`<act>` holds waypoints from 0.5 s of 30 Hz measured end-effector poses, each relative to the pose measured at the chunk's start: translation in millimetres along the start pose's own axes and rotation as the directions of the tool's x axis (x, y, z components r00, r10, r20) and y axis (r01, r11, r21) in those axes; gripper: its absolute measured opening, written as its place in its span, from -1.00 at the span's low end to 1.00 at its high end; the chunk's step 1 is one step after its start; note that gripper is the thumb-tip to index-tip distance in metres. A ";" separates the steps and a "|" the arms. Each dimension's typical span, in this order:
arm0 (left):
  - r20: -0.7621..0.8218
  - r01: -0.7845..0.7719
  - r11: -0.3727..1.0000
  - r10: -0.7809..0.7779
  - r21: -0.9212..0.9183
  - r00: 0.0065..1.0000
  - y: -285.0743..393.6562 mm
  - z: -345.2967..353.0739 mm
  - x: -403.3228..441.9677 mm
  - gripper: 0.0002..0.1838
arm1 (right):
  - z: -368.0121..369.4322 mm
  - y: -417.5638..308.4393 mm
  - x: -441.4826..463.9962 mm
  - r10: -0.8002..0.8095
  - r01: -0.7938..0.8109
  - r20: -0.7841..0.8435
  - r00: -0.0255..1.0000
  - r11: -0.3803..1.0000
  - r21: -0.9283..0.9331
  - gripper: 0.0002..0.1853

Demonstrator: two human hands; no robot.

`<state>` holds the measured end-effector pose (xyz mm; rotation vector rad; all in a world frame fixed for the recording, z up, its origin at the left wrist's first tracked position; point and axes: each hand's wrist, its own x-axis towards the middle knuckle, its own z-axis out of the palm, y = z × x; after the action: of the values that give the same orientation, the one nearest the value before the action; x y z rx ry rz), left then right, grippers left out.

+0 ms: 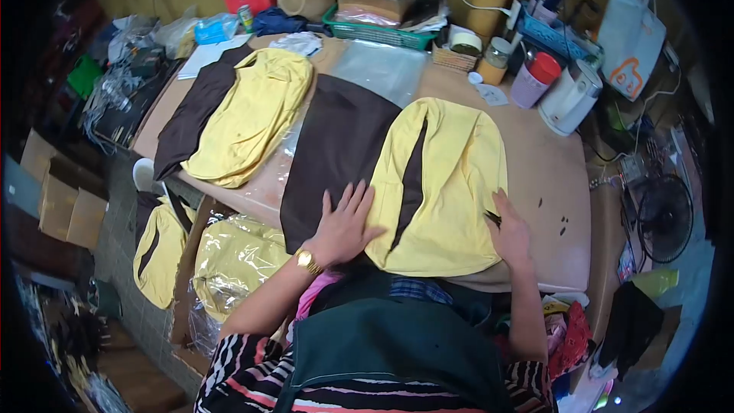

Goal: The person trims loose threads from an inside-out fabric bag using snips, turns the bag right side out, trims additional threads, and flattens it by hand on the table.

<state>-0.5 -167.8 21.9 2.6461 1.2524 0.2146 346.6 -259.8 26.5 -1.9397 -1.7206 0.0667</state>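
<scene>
A yellow garment piece (pixel 459 176) lies on the table over a dark brown cloth (pixel 336 145), with a dark slit down its left part. My left hand (pixel 345 223) is open, palm down with fingers spread, on the dark cloth beside the yellow piece's left edge. At the right edge of the yellow piece is my right hand (pixel 511 231), its fingers curled around a small black tool whose tip points left. What the tool is cannot be made out. A second yellow and brown garment (pixel 256 115) lies farther left on the table.
Clear plastic bags (pixel 381 69) lie behind the cloth. A white kettle (pixel 571 97), a pink cup (pixel 527 86) and a green basket (pixel 378 30) stand at the back. Left below is a box of plastic-wrapped yellow clothing (pixel 237 260); a black fan (pixel 665 218) is at right.
</scene>
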 end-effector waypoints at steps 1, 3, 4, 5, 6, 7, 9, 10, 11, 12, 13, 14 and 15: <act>0.026 -0.028 0.999 0.028 -0.018 0.999 0.5 3.4 -13.1 -0.17 | -2.6 14.9 -6.2 -0.012 0.011 0.027 1.000 0.999 0.048 -0.67; 0.068 -0.063 0.997 0.066 -0.041 0.996 5.5 5.2 -29.4 -0.18 | -20.8 30.0 0.0 0.005 -0.003 0.094 0.996 1.000 -0.021 -0.66; 0.049 -0.094 0.991 0.099 -0.094 0.994 7.2 4.6 -36.2 -0.27 | -29.6 30.2 3.3 0.018 -0.005 0.159 0.987 0.997 -0.083 -0.64; 0.020 -0.126 0.981 0.130 -0.144 0.991 9.4 2.4 -38.4 -0.35 | -41.1 21.0 9.3 0.034 -0.021 0.158 0.987 0.996 -0.085 -0.64; 0.027 -0.136 0.980 0.141 -0.147 0.990 13.1 -4.8 -36.4 -0.35 | -53.2 4.1 18.1 0.141 -0.131 0.175 0.974 0.989 -0.064 -0.67; 0.009 -0.072 0.982 0.075 -0.173 0.997 17.4 -14.8 -31.5 -0.45 | -56.2 -11.1 26.1 0.243 -0.238 0.196 0.950 0.970 -0.045 -0.69; -0.085 -0.031 0.981 0.015 -0.193 0.996 21.8 -15.1 -20.8 -0.62 | -39.4 -46.0 37.2 0.227 -0.289 0.201 0.953 0.883 0.371 -0.66; -0.080 -0.033 0.980 0.018 -0.194 0.997 25.0 -12.8 -15.4 -0.62 | -27.0 -70.2 39.6 0.225 -0.327 0.287 0.931 0.862 0.386 -0.58; -0.077 -0.048 0.977 0.033 -0.209 0.996 29.1 -11.1 -9.7 -0.62 | -13.7 -95.6 43.3 0.217 -0.365 0.370 0.904 0.841 0.399 -0.51; -0.074 -0.063 0.973 0.047 -0.224 0.996 32.9 -7.6 -6.5 -0.62 | -1.2 -117.3 50.2 0.228 -0.360 0.437 0.870 0.899 0.248 -0.34; -0.148 -0.166 0.969 0.140 -0.183 0.979 32.2 3.3 -4.3 -0.54 | 23.5 -125.9 48.5 0.159 -0.239 0.366 0.917 0.953 0.186 -0.35; -0.070 -0.192 0.975 0.185 -0.113 0.980 37.8 -0.1 -4.1 -0.41 | 40.8 -129.9 49.2 0.137 -0.195 0.364 0.921 0.972 0.128 -0.34; -0.002 -0.196 0.978 0.196 -0.070 0.981 38.0 6.6 -4.6 -0.36 | 56.2 -120.0 49.9 0.121 -0.188 0.311 0.943 0.963 0.195 -0.41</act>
<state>26.4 -195.7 24.7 2.7062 0.9634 0.2772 225.6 -188.6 44.6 -1.9673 -1.6526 0.6128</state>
